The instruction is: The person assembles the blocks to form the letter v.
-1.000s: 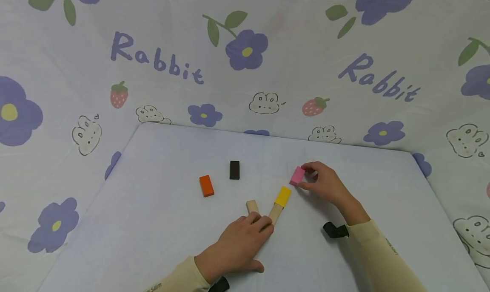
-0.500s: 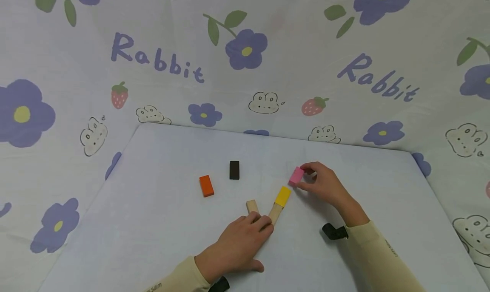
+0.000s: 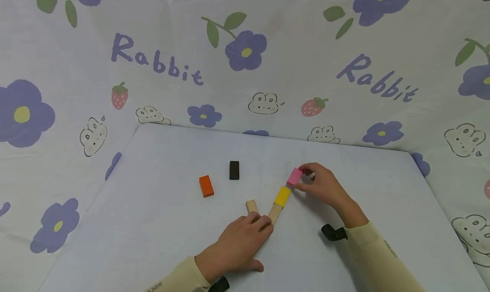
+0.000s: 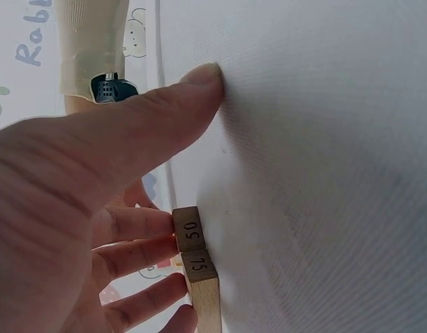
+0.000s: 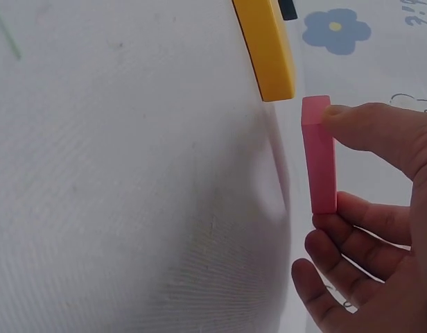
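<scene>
- Your right hand (image 3: 325, 185), right of centre: grip pinching pink block (image 3: 294, 177).
- Your left hand (image 3: 239, 245), lower centre: grip released, touching wooden blocks (image 4: 190, 230).
- Yellow block (image 3: 282, 197) near the pink block.

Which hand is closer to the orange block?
Left. The left hand is on the near side of the orange block, to its right; the right hand, pinching the pink block, is farther right.

On a plain white tabletop (image 3: 153, 190), from left edge toward right: an orange block (image 3: 206, 186), a black, perhaps dark brown, block (image 3: 234, 170), pale wood-toned blocks (image 3: 275, 214), a yellow block (image 3: 282, 196), a pink block (image 3: 294, 177). Beyond the far edge, white cloth (image 3: 291, 62) with purple flowers (image 3: 246, 52).
</scene>
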`<state>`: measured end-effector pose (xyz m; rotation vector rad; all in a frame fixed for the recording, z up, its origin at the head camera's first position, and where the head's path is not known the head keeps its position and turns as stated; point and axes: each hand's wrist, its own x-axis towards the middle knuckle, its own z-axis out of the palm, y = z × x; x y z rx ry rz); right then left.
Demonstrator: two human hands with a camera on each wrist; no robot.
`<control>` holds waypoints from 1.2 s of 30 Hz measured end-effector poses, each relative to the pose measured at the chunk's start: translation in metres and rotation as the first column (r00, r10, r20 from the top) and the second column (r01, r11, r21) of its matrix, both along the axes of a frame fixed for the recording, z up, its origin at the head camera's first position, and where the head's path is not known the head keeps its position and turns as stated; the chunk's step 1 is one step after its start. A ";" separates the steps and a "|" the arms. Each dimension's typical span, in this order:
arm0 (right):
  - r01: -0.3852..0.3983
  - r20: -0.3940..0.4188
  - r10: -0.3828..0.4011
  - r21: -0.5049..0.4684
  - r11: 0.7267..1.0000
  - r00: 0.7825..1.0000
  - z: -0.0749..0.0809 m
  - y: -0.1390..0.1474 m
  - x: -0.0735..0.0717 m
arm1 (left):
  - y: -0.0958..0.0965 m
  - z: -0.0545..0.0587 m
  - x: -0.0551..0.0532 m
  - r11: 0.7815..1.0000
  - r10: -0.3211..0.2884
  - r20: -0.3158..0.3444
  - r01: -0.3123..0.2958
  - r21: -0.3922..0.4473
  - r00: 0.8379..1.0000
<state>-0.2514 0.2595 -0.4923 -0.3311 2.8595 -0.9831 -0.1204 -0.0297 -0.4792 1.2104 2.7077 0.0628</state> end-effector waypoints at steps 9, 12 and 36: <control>0.015 0.029 -0.015 0.025 1.000 0.999 -0.002 -0.003 -0.001 | 0.000 0.000 -0.001 1.000 0.000 0.002 0.000 0.000 1.000; 0.011 0.018 -0.012 0.029 1.000 1.000 -0.003 -0.004 -0.001 | 0.001 0.000 -0.001 1.000 0.001 0.004 -0.001 -0.004 1.000; -0.006 0.012 0.006 0.044 0.999 1.000 -0.011 -0.008 -0.001 | 0.000 0.000 0.000 1.000 -0.002 -0.003 0.002 0.002 1.000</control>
